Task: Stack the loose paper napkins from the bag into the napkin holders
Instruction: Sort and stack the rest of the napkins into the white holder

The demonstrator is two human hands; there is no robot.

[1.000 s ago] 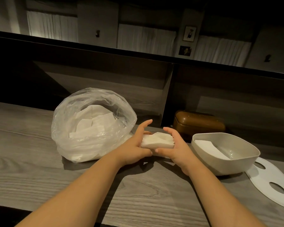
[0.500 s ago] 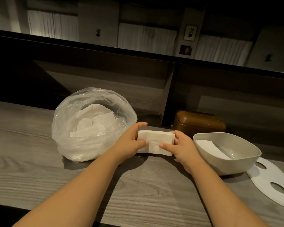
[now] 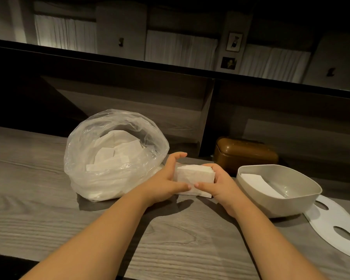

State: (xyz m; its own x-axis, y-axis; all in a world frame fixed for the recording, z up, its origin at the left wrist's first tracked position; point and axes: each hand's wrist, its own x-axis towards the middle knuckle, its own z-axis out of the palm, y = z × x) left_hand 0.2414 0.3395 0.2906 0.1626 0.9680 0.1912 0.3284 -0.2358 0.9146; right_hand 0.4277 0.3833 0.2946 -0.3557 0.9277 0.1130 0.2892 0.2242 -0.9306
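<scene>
A small stack of white paper napkins (image 3: 193, 175) rests on the grey wooden counter (image 3: 48, 209), squeezed between both hands. My left hand (image 3: 166, 182) grips its left end, thumb in front, fingers curled over the back. My right hand (image 3: 218, 181) grips the right end the same way. Left of them stands a clear plastic bag (image 3: 113, 156) holding several loose white napkins. To the right sits a beige open holder tub (image 3: 279, 190) with one napkin lying inside. A brown lidded napkin holder (image 3: 244, 154) stands behind the hands.
A flat white lid with oval cutouts (image 3: 335, 225) lies at the right of the tub, reaching the frame's edge. A dark partition wall with a vertical divider (image 3: 206, 118) rises behind the counter. The counter's front edge runs below my forearms.
The napkin stack has been turned and set down lower on the counter, its top face now tilted toward me. Both hands shifted slightly closer and squeeze its ends.
</scene>
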